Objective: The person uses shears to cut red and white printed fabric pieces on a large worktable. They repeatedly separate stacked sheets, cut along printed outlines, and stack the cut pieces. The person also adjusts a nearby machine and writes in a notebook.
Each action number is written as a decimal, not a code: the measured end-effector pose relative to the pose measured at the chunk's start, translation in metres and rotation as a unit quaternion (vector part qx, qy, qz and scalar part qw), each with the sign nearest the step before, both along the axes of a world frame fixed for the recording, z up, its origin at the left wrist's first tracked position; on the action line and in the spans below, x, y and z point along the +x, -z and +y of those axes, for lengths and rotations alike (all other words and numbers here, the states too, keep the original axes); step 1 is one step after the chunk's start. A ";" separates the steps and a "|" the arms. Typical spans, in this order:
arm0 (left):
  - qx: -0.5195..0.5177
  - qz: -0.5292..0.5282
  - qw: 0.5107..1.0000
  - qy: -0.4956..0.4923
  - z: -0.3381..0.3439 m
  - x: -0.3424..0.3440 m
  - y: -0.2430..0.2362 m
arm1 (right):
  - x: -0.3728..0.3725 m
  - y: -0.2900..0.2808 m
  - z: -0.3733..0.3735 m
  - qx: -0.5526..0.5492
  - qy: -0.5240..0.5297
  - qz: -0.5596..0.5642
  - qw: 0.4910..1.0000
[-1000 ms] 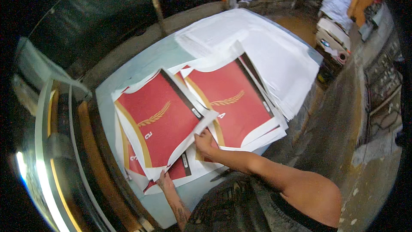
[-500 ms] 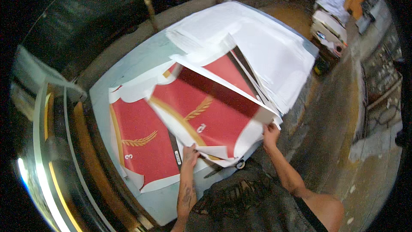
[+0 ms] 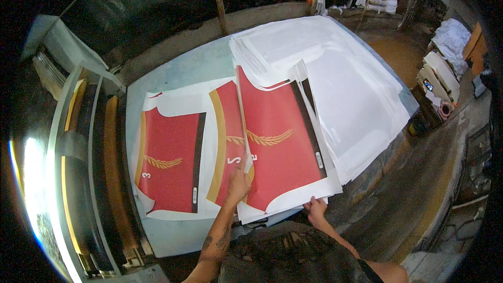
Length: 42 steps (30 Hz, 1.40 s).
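Observation:
Large white sheets printed with red garment-panel shapes, gold trim and a gold leaf spray lie on a pale table point(image 3: 181, 241). At the left is one printed sheet point(image 3: 170, 147); a middle printed sheet point(image 3: 222, 120) is partly covered by the right-hand printed sheet point(image 3: 285, 152). My left hand point(image 3: 239, 184) is closed at the raised left edge of the right-hand sheet, fingertips partly hidden against it. Near the table's front edge, my right hand point(image 3: 316, 211) pinches the lower right border of a sheet; whether it holds one layer or more I cannot tell.
A broad stack of white sheets point(image 3: 361, 105) covers the table's far right. Rolls on a rack point(image 3: 112, 173) stand along the left side. A wooden pole point(image 3: 217, 2) rises behind the table. Piled white cloth point(image 3: 450, 44) lies beyond it on the right.
The printed sheet that was raised and bent between my hands now lies flatter, turned more upright, over the right side. More of the middle printed sheet shows. The whole view has shifted.

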State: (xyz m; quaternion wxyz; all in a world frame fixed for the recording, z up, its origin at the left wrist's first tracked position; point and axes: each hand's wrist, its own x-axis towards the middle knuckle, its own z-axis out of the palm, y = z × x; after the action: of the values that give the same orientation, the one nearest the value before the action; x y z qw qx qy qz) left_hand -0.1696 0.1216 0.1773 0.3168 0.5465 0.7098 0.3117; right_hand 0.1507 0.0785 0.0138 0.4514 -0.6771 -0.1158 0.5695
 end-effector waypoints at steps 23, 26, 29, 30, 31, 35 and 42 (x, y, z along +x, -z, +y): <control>-0.047 0.128 0.972 -0.191 0.005 -0.034 0.128 | -0.022 -0.004 0.042 0.118 0.026 -0.077 0.990; -0.130 0.086 0.971 -0.183 -0.004 -0.041 0.142 | -0.033 -0.001 0.035 0.102 0.076 -0.079 0.989; -0.001 0.073 0.985 -0.158 -0.008 -0.040 0.153 | -0.039 0.001 0.029 0.111 0.139 -0.082 0.981; 0.007 0.065 0.987 -0.147 -0.009 -0.040 0.155 | -0.040 0.002 0.028 0.111 0.168 -0.079 0.976; -0.024 0.051 0.990 -0.128 -0.007 -0.040 0.156 | -0.040 0.005 0.029 0.120 0.164 -0.062 0.977; -0.029 0.051 0.991 -0.116 -0.008 -0.043 0.157 | -0.037 0.022 0.040 0.090 0.140 -0.072 0.983; -0.045 -0.106 0.988 -0.107 -0.024 -0.044 0.170 | -0.046 0.011 0.054 0.038 0.147 0.033 0.988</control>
State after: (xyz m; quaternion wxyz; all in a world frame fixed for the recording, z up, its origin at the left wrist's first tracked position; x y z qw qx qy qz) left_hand -0.2136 0.0977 0.0073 0.3793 0.4167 0.7398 0.3677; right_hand 0.1051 0.1322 0.0030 0.5589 -0.6500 -0.0215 0.5145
